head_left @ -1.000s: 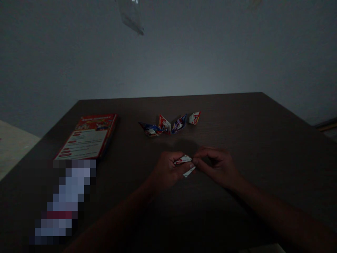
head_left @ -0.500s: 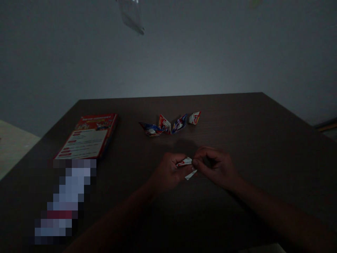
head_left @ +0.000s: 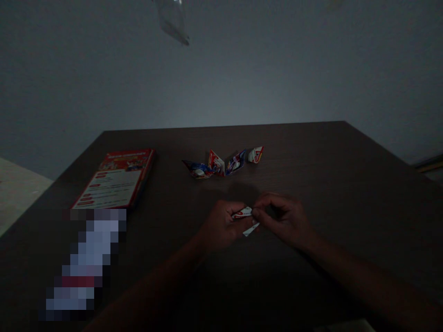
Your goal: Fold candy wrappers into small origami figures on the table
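Observation:
Between my hands is a small piece of folded paper (head_left: 242, 213), white with red print, with a narrow white flap sticking out below. My left hand (head_left: 221, 224) is closed on its left part, thumb and fingers pinching it. The thumb and forefinger of my right hand (head_left: 282, 214) pinch its right end, and the fingertips hide part of the folds. Beyond my hands, folded printed paper shapes stand in a row: a blue one (head_left: 198, 170), a red and white one (head_left: 216, 163), another blue one (head_left: 236, 162), and a white and red one (head_left: 256, 155) slightly apart.
A stack of red printed booklets or sheets (head_left: 116, 182) lies on the left of the dark table (head_left: 311, 157). In front of it a pixelated patch hides something pale. Behind the table rises a grey wall (head_left: 263, 69), with a clear plastic item (head_left: 173, 20) at the top.

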`<action>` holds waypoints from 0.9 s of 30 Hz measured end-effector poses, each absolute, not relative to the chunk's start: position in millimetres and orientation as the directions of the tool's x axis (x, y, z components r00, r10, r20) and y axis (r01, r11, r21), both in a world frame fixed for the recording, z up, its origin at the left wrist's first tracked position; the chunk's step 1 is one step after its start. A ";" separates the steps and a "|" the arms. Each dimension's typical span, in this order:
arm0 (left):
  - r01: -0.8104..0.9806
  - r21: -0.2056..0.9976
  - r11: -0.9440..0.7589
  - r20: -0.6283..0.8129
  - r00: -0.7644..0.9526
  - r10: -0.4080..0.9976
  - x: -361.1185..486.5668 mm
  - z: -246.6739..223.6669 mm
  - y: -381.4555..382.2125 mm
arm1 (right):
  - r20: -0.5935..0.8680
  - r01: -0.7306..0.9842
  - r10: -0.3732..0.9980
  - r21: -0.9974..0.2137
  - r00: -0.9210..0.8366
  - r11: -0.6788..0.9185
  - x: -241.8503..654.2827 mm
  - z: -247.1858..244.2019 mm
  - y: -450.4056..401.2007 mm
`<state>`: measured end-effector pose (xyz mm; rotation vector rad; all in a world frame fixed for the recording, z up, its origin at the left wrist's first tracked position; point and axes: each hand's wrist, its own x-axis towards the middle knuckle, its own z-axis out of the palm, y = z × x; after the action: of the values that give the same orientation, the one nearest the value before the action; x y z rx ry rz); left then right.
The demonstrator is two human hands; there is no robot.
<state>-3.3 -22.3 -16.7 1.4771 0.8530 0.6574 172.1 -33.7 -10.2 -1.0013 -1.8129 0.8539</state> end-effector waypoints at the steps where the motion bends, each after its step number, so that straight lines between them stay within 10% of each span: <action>1: 0.125 0.992 0.014 -0.083 0.566 0.820 -3.2 -16.7 -22.4 | 0.362 0.285 0.883 -0.849 -0.297 0.444 172.1 -10.4 -33.7; 27: 0.163 0.987 -0.010 -0.092 0.606 0.790 -0.8 -18.7 -23.4 | 0.427 0.275 0.840 -0.808 -0.335 0.521 174.0 -9.2 -33.4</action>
<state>-0.8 -23.4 -18.7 1.5310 0.8328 0.6004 174.0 -33.4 -9.2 -0.9197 -1.8662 0.7931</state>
